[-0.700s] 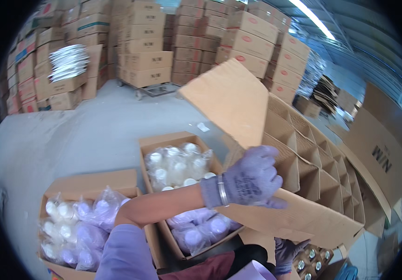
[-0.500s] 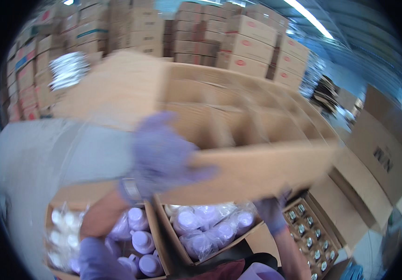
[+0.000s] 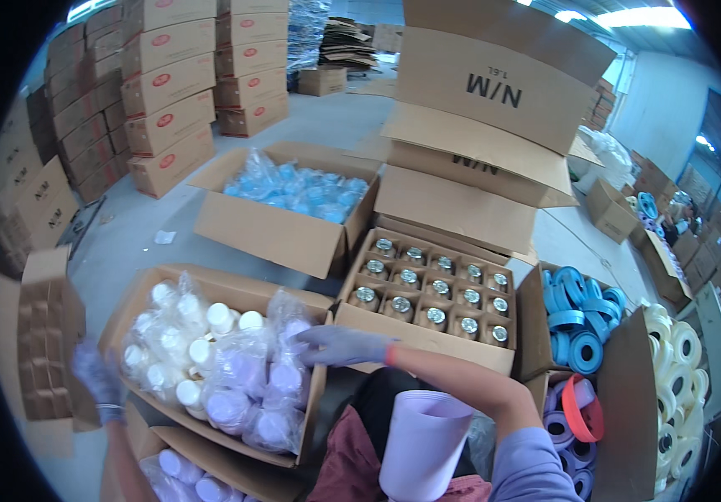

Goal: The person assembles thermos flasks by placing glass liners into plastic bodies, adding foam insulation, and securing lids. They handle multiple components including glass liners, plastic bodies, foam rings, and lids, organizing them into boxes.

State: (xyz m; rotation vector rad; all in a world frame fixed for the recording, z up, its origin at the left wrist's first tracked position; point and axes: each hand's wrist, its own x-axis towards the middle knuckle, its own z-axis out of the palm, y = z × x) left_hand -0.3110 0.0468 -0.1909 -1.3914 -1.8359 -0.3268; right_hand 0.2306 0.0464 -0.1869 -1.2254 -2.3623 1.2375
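Observation:
My left hand, in a lilac glove, is at the near right edge of a divided carton on the left. Its fingers look closed at the carton's edge, though partly blurred. The carton's cardboard cells face me. My right hand, also gloved, reaches left over an open box with its fingers stretched out. Its fingertips touch a clear plastic bag around lilac lids at the box's right side. White lids in clear bags fill the left part.
Ahead stand a box of blue bagged pieces and a carton of bottles with silvery tops. Blue straps, cream rings and a red band lie right. A lilac cup stands close before me.
The view has swung right. The divided carton, held up in front before, is now lower at the left. My right hand has left its side for the bagged lilac lids.

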